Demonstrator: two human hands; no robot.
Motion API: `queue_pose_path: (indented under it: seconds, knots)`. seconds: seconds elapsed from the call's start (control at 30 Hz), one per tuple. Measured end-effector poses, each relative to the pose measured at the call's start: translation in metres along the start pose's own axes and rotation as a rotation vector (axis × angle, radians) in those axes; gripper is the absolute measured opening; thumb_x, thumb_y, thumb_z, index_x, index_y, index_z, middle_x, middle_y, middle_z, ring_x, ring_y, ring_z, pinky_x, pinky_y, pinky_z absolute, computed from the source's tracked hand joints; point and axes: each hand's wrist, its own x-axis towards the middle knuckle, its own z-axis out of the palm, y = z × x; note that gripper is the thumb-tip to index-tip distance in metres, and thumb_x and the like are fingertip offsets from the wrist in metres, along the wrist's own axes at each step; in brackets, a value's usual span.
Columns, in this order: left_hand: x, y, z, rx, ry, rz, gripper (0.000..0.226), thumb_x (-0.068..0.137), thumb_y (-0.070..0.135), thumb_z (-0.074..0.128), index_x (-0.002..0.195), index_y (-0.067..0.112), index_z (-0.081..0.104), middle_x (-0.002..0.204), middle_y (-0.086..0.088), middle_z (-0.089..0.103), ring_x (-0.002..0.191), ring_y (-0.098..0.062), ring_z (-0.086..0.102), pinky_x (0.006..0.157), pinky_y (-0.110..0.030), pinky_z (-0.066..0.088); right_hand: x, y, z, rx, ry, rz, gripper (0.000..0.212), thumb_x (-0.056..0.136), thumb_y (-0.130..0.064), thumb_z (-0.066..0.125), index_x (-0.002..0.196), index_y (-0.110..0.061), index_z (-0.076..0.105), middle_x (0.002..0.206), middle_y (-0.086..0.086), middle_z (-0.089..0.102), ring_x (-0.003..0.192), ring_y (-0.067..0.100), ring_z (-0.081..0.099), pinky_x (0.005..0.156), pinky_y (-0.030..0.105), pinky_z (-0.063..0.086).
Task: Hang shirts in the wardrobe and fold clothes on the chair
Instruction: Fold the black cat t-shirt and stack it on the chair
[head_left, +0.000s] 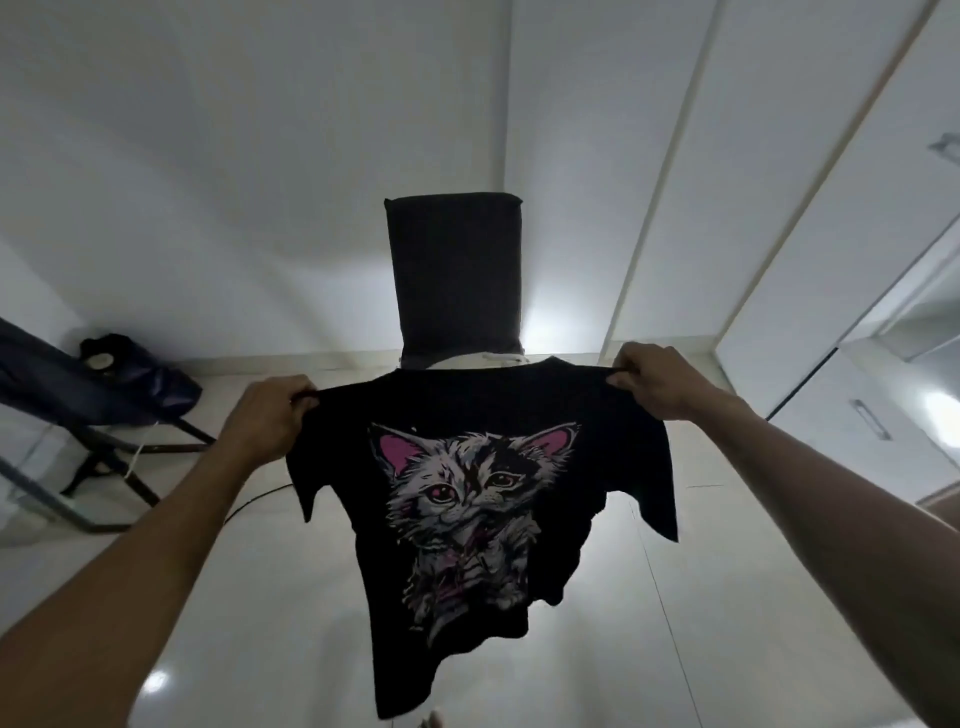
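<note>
**Black cat shirt held up by both shoulders in front of the chair**

The left hand (272, 415) has its fingers curled over the shirt's left shoulder seam, the grip pinching the black cloth at the very top edge. The right hand (657, 382) does the same at the other shoulder, knuckles up, fingers folded round the fabric. Both forearms reach out from the lower corners, and the cloth is drawn fairly taut between the two hands.

The black T-shirt (467, 519) hangs free in the air from those two pinches, its printed side facing the person. The print is a grey and white cat (467, 499) with pink ears. The short sleeves droop to either side, and the lower hem trails down and bunches toward the bottom left, clear of the floor.

Just behind the shirt stands a chair (454, 270) with a dark, upright backrest rising above the collar. A pale garment with a drawstring (493, 357) shows on the chair seat, right behind the shirt's neckline; the rest of the seat is hidden.

To the right run the white wardrobe doors (779, 208), with a small metal handle (872, 420) on a lower panel. At the left, a dark folding frame (104, 452) carries dark blue cloth (93, 384). The glossy pale floor (675, 597) reflects spots of light.
</note>
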Motion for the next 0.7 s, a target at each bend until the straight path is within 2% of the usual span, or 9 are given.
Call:
queue_pose_path:
  seconds: [0.13, 0.27, 0.3, 0.37, 0.43, 0.47, 0.5, 0.6, 0.7]
  knots:
    - [0.011, -0.026, 0.024, 0.041, -0.161, -0.082, 0.014, 0.094, 0.011, 0.062, 0.097, 0.007, 0.074, 0.096, -0.017, 0.071, 0.086, -0.032, 0.063, 0.073, -0.032, 0.045, 0.008, -0.008, 0.04, -0.086, -0.02, 0.122, 0.019, 0.1, -0.029, 0.056, 0.107, -0.018, 0.07, 0.106, 0.003, 0.068, 0.1, 0.026, 0.059, 0.085, 0.04, 0.05]
    - [0.021, -0.052, 0.047, 0.061, -0.327, -0.182, 0.014, 0.093, 0.014, 0.064, 0.097, 0.01, 0.077, 0.097, -0.014, 0.072, 0.076, -0.02, 0.056, 0.07, -0.027, 0.041, 0.008, -0.022, 0.07, -0.092, -0.089, 0.241, 0.024, 0.099, -0.034, 0.057, 0.107, -0.015, 0.071, 0.104, 0.006, 0.054, 0.102, 0.03, 0.058, 0.086, 0.039, 0.05]
    - [0.023, -0.057, 0.052, 0.059, -0.344, -0.205, 0.014, 0.092, 0.015, 0.066, 0.097, 0.011, 0.078, 0.098, -0.014, 0.072, 0.077, -0.021, 0.056, 0.07, -0.028, 0.043, 0.009, -0.024, 0.076, -0.085, -0.123, 0.281, 0.025, 0.099, -0.035, 0.057, 0.107, -0.016, 0.071, 0.104, 0.006, 0.055, 0.099, 0.03, 0.058, 0.084, 0.038, 0.05]
    - [0.025, -0.061, 0.059, 0.059, -0.384, -0.257, 0.014, 0.091, 0.021, 0.067, 0.098, 0.016, 0.079, 0.098, -0.01, 0.072, 0.081, -0.023, 0.06, 0.072, -0.029, 0.048, 0.008, -0.025, 0.083, -0.03, -0.233, 0.363, 0.022, 0.099, -0.035, 0.057, 0.102, -0.017, 0.068, 0.095, 0.007, 0.063, 0.088, 0.027, 0.062, 0.068, 0.034, 0.052]
    - [0.032, -0.063, 0.064, 0.075, -0.468, -0.316, 0.017, 0.092, 0.028, 0.064, 0.101, 0.023, 0.077, 0.098, -0.005, 0.072, 0.087, -0.024, 0.063, 0.074, -0.029, 0.049, 0.015, -0.024, 0.088, 0.117, -0.334, 0.476, 0.021, 0.1, -0.034, 0.056, 0.095, -0.015, 0.065, 0.082, 0.006, 0.066, 0.07, 0.022, 0.067, 0.053, 0.029, 0.052]
    - [0.036, -0.063, 0.066, 0.073, -0.496, -0.347, 0.017, 0.092, 0.031, 0.063, 0.102, 0.026, 0.076, 0.097, -0.004, 0.073, 0.089, -0.025, 0.066, 0.075, -0.03, 0.051, 0.019, -0.024, 0.089, 0.198, -0.346, 0.522, 0.023, 0.101, -0.033, 0.056, 0.095, -0.013, 0.064, 0.077, 0.007, 0.067, 0.064, 0.02, 0.068, 0.05, 0.028, 0.052]
    - [0.041, -0.064, 0.07, 0.052, -0.505, -0.383, 0.016, 0.092, 0.031, 0.063, 0.1, 0.027, 0.075, 0.092, -0.005, 0.074, 0.088, -0.027, 0.068, 0.075, -0.032, 0.055, 0.025, -0.024, 0.089, 0.281, -0.334, 0.555, 0.024, 0.101, -0.032, 0.055, 0.095, -0.011, 0.064, 0.074, 0.007, 0.069, 0.06, 0.02, 0.069, 0.048, 0.027, 0.052]
    - [0.066, -0.066, 0.086, -0.128, -0.461, -0.502, 0.014, 0.094, 0.019, 0.059, 0.091, 0.014, 0.072, 0.07, -0.01, 0.073, 0.065, -0.027, 0.073, 0.065, -0.043, 0.063, 0.055, -0.021, 0.096, 0.503, -0.222, 0.608, 0.023, 0.102, -0.026, 0.054, 0.096, -0.006, 0.063, 0.072, 0.008, 0.072, 0.061, 0.022, 0.072, 0.048, 0.028, 0.052]
    - [0.104, -0.064, 0.109, -0.279, -0.384, -0.599, 0.013, 0.095, 0.008, 0.055, 0.091, 0.003, 0.067, 0.072, -0.016, 0.073, 0.061, -0.025, 0.073, 0.062, -0.043, 0.063, 0.1, -0.017, 0.109, 0.662, -0.061, 0.664, 0.021, 0.103, -0.022, 0.054, 0.096, -0.003, 0.061, 0.077, 0.013, 0.072, 0.063, 0.025, 0.072, 0.047, 0.031, 0.054]
